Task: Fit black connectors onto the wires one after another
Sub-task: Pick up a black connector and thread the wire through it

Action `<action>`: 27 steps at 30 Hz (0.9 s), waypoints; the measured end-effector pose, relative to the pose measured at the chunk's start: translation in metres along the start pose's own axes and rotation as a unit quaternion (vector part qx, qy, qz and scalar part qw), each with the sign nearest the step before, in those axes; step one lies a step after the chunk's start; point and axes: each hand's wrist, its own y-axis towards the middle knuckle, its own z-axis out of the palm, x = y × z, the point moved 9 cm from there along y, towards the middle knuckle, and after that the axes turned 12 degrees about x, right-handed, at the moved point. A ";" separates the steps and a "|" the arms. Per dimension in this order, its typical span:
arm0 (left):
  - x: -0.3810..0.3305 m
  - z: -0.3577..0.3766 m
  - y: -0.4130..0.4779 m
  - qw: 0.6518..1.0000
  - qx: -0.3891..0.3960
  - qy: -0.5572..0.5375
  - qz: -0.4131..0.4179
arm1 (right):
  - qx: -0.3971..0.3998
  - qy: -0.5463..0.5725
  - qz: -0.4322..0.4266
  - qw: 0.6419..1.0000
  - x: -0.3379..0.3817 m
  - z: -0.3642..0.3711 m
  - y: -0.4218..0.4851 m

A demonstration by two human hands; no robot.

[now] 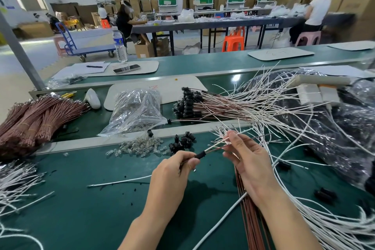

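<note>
My left hand (172, 170) pinches a small black connector (200, 155) at the middle of the green mat. A white and a brown wire (216, 146) run out of that connector up to the right. My right hand (246, 160) pinches those wires between thumb and fingers and also holds a bunch of brown wires (246, 207) that hangs down under its palm. A small heap of loose black connectors (181, 142) lies just beyond my hands. Finished wires with black connectors (189, 103) are piled farther back.
Small clear glass bulbs (138, 148) are scattered left of the loose connectors, near a plastic bag (138, 107) of them. Bundles of brown wires (34, 119) lie at the left. White wires (316, 227) fan out at the right and left. Black bags (328, 128) fill the right side.
</note>
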 end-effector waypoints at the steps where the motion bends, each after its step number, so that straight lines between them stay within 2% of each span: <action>1: 0.000 0.000 0.000 1.000 0.000 0.006 0.000 | -0.006 0.004 -0.005 1.000 0.002 -0.003 0.000; 8: -0.007 -0.003 -0.002 0.998 -0.003 0.061 0.008 | -0.055 0.018 -0.068 0.996 0.027 -0.028 -0.005; 13: -0.006 -0.004 -0.002 0.997 0.006 0.079 0.004 | -0.140 -0.007 -0.129 0.982 0.047 -0.055 -0.011; 16: -0.003 -0.006 0.004 0.995 0.039 0.093 0.009 | -0.194 0.001 -0.157 0.968 0.050 -0.067 -0.016; 27: 0.029 -0.050 0.006 0.992 0.023 0.124 -0.011 | -0.286 0.022 -0.163 0.944 0.047 -0.089 -0.024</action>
